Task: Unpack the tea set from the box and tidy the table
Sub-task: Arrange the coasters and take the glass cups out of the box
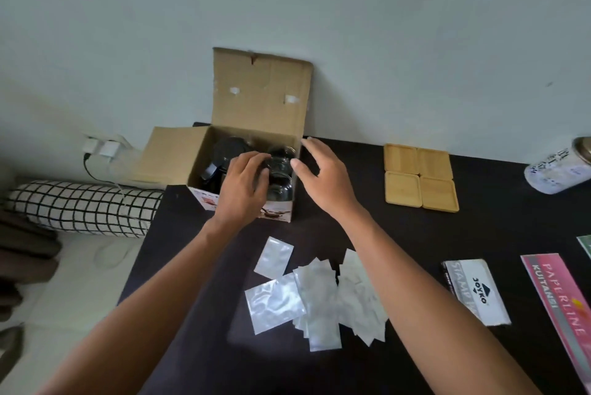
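Note:
An open cardboard box (256, 97) stands at the table's far left corner against the wall, its lid flap up. Inside lie a dark-lidded glass teapot (224, 151) on the left and clear glass cups (281, 167) on the right. My left hand (244, 183) reaches into the box with its fingers curled over a cup; whether it grips the cup is unclear. My right hand (323, 177) hovers open at the box's right wall, fingers spread. Four square wooden coasters (420, 177) lie in a block to the right of the box.
Several empty clear plastic bags (316, 292) are scattered on the black table (479, 234) in front of me. A stamp pad box (476, 292), a pink receipt book (563, 308) and a tin (559, 167) lie to the right. A checked bolster (83, 206) lies left, off the table.

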